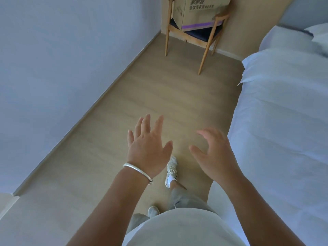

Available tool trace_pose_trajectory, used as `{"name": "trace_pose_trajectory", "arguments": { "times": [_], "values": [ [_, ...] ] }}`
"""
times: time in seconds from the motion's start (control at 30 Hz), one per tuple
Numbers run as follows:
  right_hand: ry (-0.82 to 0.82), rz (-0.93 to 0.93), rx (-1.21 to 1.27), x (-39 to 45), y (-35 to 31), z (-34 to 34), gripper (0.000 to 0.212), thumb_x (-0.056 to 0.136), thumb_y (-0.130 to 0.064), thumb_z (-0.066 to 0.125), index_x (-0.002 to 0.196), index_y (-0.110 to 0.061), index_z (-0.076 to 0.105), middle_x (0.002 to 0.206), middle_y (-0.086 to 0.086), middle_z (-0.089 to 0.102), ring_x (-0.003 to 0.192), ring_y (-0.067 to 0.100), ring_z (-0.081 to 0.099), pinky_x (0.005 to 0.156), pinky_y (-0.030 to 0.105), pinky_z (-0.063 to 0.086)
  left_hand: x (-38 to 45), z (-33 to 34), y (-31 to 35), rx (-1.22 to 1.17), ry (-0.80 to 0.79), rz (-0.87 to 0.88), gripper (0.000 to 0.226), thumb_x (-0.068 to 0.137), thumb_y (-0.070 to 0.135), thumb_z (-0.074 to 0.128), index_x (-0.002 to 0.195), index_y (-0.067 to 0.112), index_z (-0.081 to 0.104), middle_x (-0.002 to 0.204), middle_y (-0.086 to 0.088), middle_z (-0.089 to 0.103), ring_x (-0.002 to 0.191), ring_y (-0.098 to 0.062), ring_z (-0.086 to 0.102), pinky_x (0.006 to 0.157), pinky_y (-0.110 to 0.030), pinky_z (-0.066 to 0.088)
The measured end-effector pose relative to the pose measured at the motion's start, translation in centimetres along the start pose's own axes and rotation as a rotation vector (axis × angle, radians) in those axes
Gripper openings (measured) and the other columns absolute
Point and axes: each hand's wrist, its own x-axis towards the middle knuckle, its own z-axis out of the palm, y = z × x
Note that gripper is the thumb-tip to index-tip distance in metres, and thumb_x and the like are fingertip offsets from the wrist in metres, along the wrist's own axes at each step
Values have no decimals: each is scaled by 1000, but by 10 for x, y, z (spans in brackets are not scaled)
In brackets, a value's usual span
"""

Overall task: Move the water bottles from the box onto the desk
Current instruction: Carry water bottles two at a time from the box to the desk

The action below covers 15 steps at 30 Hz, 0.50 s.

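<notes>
bare, both hands reach forward over the floor (124,96) with nothing in them. left hand (148,148) is held palm down, fingers straight and fanned apart, thumb out to the side; a silver bangle (137,171) rings its wrist. right hand (212,153) is turned more on edge, fingers loosely bent and blurred at the tips, thumb pointing toward the left hand, its grip slack and holding nothing. the two hands are near each other but apart.

below them a white shoe (171,170) is stepped ahead on the pale wood floor, a second shoe (153,211) just behind, with grey trousers and a light top at the bottom edge.

a bed (284,121) with white sheets runs along the right side, its edge just beside the right forearm. a plain wall (53,68) stands on the left, leaving a lane of floor between the two.

at the far end of that lane, well apart from the hands, a wooden chair (204,55) with a dark seat stands against the back wall. a cardboard box (198,13) with printed lettering and a purple band sits on the seat. its top is cut off by the frame, so what is inside cannot be seen, and no bottles show.
</notes>
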Motion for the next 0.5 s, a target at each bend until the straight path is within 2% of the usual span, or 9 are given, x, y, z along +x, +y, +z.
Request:
{"name": "trace_pose_trajectory", "arguments": {
  "times": [0.17, 0.37, 0.5],
  "values": [
    [54, -9, 28, 92, -1, -17, 48, 89, -33, 64, 135, -21, 54, 139, -4, 49, 133, 13, 34, 114, 33, 28, 91, -27, 18, 41, 26, 40, 73, 98, 46, 43, 156, 33, 1, 165, -4, -1, 152, -21, -8, 123, -49, 3],
    [42, 7, -9, 213, 2, -47, 52, 90, -38, 62, 138, -22, 52, 142, -2, 46, 135, 17, 35, 112, 31, 25, 208, -59, 50, 102, 44, 67, 73, 98, 47, 42, 156, 33, -1, 165, -3, -2, 152, -20, -9, 123, -48, 4],
    [31, -26, -74, 284, 2, -73, 54, 93, -42, 57, 142, -24, 46, 148, -2, 41, 142, 17, 28, 116, 29, 18, 275, -76, 78, 91, 57, 73, 72, 98, 47, 41, 155, 34, -1, 165, -2, -3, 152, -19, -11, 123, -48, 2]
  ]
}}
